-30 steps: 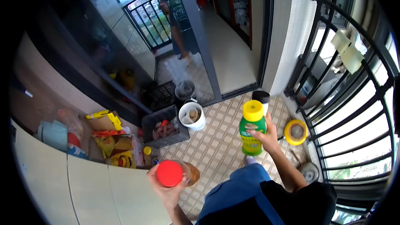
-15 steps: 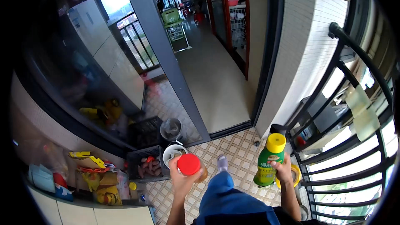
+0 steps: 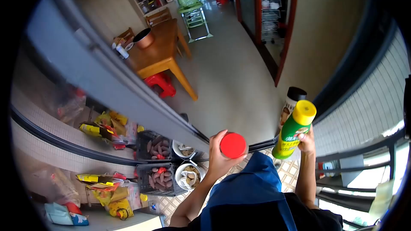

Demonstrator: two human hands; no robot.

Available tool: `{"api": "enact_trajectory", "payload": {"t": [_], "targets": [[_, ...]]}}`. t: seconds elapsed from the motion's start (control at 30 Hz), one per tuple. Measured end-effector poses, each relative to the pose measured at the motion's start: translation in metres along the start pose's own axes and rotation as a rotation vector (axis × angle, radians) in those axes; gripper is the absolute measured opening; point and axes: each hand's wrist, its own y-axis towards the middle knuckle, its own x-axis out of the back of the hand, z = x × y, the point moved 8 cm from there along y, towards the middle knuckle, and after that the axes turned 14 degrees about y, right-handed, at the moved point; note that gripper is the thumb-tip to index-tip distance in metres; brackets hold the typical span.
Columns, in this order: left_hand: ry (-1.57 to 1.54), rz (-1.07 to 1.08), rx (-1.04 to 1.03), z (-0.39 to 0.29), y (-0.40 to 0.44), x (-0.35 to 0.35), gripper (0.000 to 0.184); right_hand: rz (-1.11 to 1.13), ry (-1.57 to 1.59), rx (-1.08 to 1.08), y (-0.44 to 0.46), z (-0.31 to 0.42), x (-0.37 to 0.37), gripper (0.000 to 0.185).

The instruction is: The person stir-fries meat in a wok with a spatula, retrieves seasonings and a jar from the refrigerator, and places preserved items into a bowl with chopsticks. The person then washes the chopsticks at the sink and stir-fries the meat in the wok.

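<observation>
My left hand (image 3: 216, 159) is wrapped round a jar with a red lid (image 3: 233, 145); the lid faces up at me and hides most of the jar's body. My right hand (image 3: 306, 143) grips a green bottle with a yellow cap (image 3: 293, 133), tilted slightly, its thumb on the label. Close behind the green bottle is a second bottle with a black cap (image 3: 296, 93) and a pale label. Its lower part is hidden, so I cannot tell fully how it is held. Both hands are in front of me, over the doorway.
A sliding door frame (image 3: 141, 90) runs along my left. Beyond it stand a wooden table (image 3: 165, 38) with a copper-coloured pot (image 3: 144, 38), a red stool (image 3: 161, 84) and a green high chair (image 3: 192, 13). A crate of sweet potatoes (image 3: 159, 179) and a white bucket (image 3: 188, 176) are at lower left.
I have moved forward to the doorway, and the room inside shows more. Both hands have risen in view with their containers; the black-capped bottle now shows more beside the green one.
</observation>
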Motion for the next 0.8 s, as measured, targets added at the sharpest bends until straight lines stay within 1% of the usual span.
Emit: {"api": "enact_trajectory", "payload": {"t": [0.07, 0.1, 0.17, 0.2, 0.23, 0.3, 0.33, 0.37, 0.43, 0.47, 0.5, 0.53, 0.57, 0.6, 0.63, 0.67, 0.7, 0.73, 0.77, 0.8], "targets": [[-0.033, -0.047, 0.042, 0.011, 0.043, -0.013, 0.091, 0.04, 0.113, -0.042, 0.066, -0.013, 0.024, 0.068], [-0.073, -0.073, 0.083, 0.018, 0.063, -0.015, 0.091, 0.095, 0.149, -0.051, 0.102, -0.018, 0.026, 0.07], [0.021, -0.119, 0.152, 0.03, 0.099, -0.024, 0.091, 0.103, 0.175, -0.079, 0.166, -0.029, 0.054, 0.066], [0.026, -0.145, 0.178, 0.04, 0.121, -0.03, 0.091, 0.153, 0.175, -0.138, 0.205, -0.034, 0.066, 0.066], [0.082, -0.175, 0.243, 0.05, 0.137, -0.033, 0.091, 0.172, 0.201, -0.257, 0.236, -0.041, 0.072, 0.066], [0.175, -0.27, 0.315, 0.066, 0.183, -0.031, 0.091, 0.244, 0.22, -0.297, 0.302, -0.042, 0.063, 0.066], [0.165, -0.298, 0.373, 0.075, 0.201, -0.031, 0.091, 0.279, 0.21, -0.306, 0.331, -0.043, 0.06, 0.066], [0.153, -0.329, 0.414, 0.089, 0.204, -0.025, 0.09, 0.313, 0.195, -0.348, 0.343, -0.059, 0.076, 0.069], [0.159, -0.497, 0.375, 0.115, 0.242, -0.017, 0.091, 0.258, 0.196, -0.337, 0.395, -0.058, 0.063, 0.073], [0.195, -0.526, 0.395, 0.132, 0.258, -0.01, 0.092, 0.195, 0.178, -0.363, 0.416, -0.064, 0.066, 0.079], [0.25, -0.593, 0.442, 0.136, 0.278, 0.003, 0.091, 0.205, 0.172, -0.399, 0.434, -0.069, 0.064, 0.079], [0.239, -0.656, 0.427, 0.151, 0.296, 0.015, 0.091, 0.244, 0.178, -0.427, 0.455, -0.075, 0.057, 0.08], [0.137, -0.757, 0.454, 0.175, 0.309, 0.03, 0.091, 0.282, 0.187, -0.453, 0.472, -0.081, 0.05, 0.081], [0.104, -0.832, 0.423, 0.202, 0.313, 0.048, 0.091, 0.312, 0.187, -0.467, 0.475, -0.092, 0.045, 0.08], [0.09, -0.86, 0.38, 0.222, 0.33, 0.073, 0.09, 0.312, 0.18, -0.502, 0.487, -0.102, 0.043, 0.08], [0.105, -0.883, 0.404, 0.233, 0.353, 0.099, 0.087, 0.314, 0.154, -0.498, 0.503, -0.109, 0.042, 0.08], [-0.237, -0.871, 0.51, 0.231, 0.38, 0.115, 0.084, 0.313, 0.127, -0.494, 0.516, -0.115, 0.043, 0.08], [0.063, -0.906, 0.469, 0.278, 0.391, 0.147, 0.08, 0.329, 0.112, -0.541, 0.531, -0.126, 0.039, 0.085], [0.036, -0.944, 0.505, 0.285, 0.412, 0.171, 0.079, 0.331, 0.108, -0.562, 0.543, -0.136, 0.034, 0.085], [0.126, -1.003, 0.435, 0.328, 0.422, 0.202, 0.082, 0.381, 0.064, -0.538, 0.554, -0.144, 0.025, 0.082]]}}
